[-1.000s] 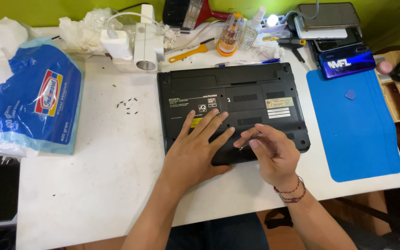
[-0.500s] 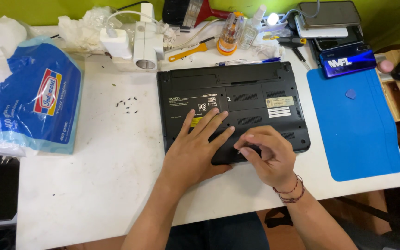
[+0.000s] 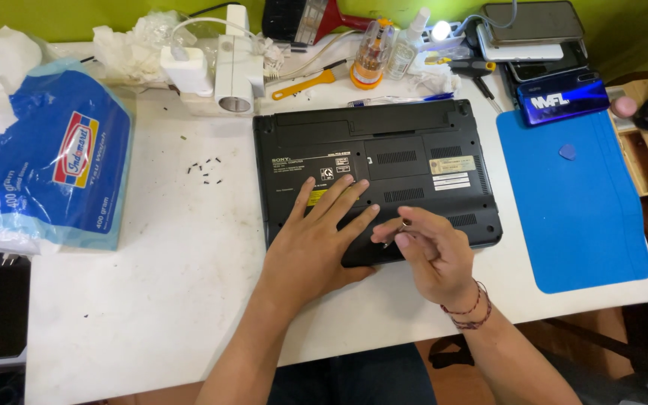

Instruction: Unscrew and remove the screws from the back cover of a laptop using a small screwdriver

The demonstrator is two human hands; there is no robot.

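A black laptop (image 3: 399,150) lies upside down on the white table (image 3: 151,300). My left hand (image 3: 316,236) rests flat on its near left part, fingers spread. My right hand (image 3: 429,251) hovers over the laptop's near edge, its thumb and fingers pinched on a small thin metal piece (image 3: 403,225), too small to identify. Several tiny black screws (image 3: 205,171) lie loose on the table to the left of the laptop.
A blue work mat (image 3: 571,202) lies at right with a small blue pick (image 3: 567,152). Along the back stand a white adapter block (image 3: 226,71), a yellow-handled tool (image 3: 305,84), a screwdriver-bit jar (image 3: 373,52) and stacked devices (image 3: 538,37). A blue plastic bag (image 3: 54,172) sits at left.
My right hand has lifted a little off the laptop's near edge and turned, fingers now pinched together on a small piece. My left hand stays flat on the laptop.
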